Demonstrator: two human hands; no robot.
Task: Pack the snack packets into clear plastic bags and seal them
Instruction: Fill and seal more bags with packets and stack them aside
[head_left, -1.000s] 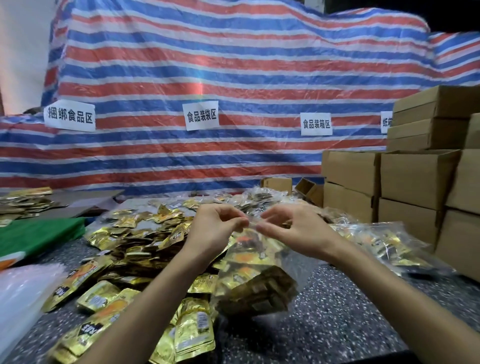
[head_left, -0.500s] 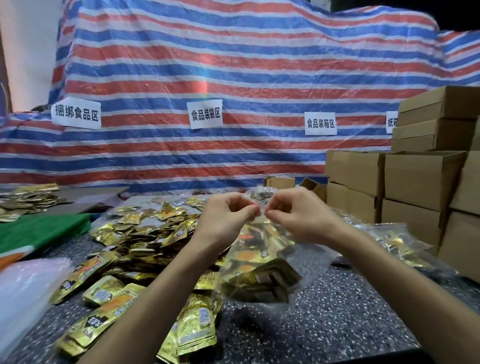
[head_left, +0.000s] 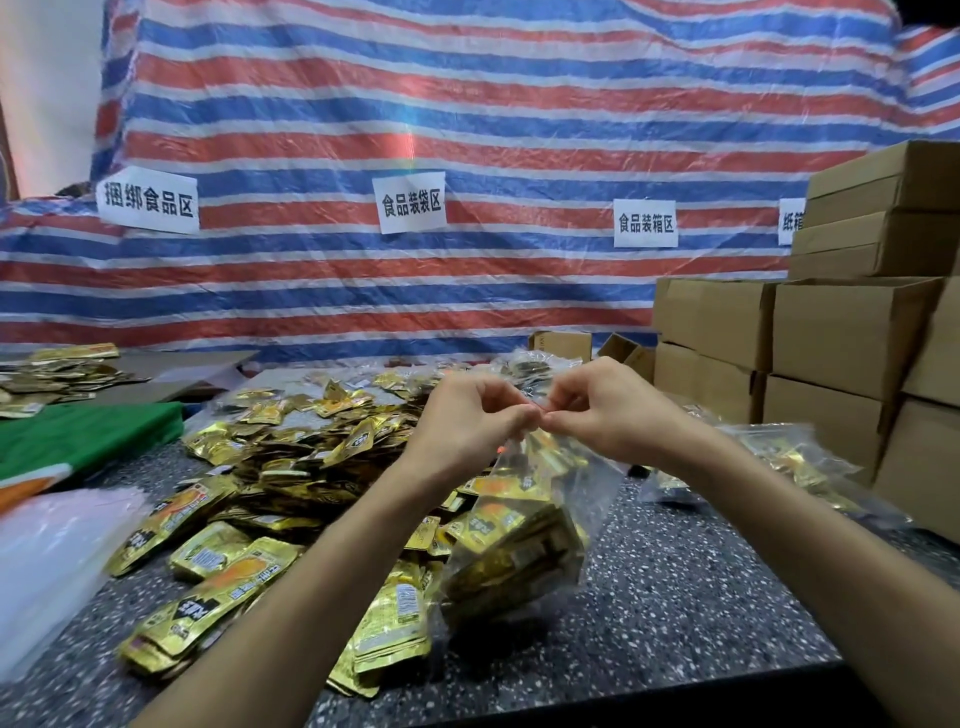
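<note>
Glossy gold foil packets (head_left: 228, 582), a clear plastic bag (head_left: 550, 519) (crinkled), speckled stone-look table (head_left: 675, 597).

Light: bright, even, from overhead; top right corner dark.
Glare: sheen on the striped tarp (head_left: 467, 130), glints on the gold packets (head_left: 291, 457).
Shadows: soft, under the clear bag (head_left: 524, 530) on the table (head_left: 675, 597).
Blur: white plastic (head_left: 47, 561) at left edge soft; fingertips slightly smeared.
Distortion: wide-angle; cardboard boxes (head_left: 852, 332) lean at right edge, forearms stretched.
</note>
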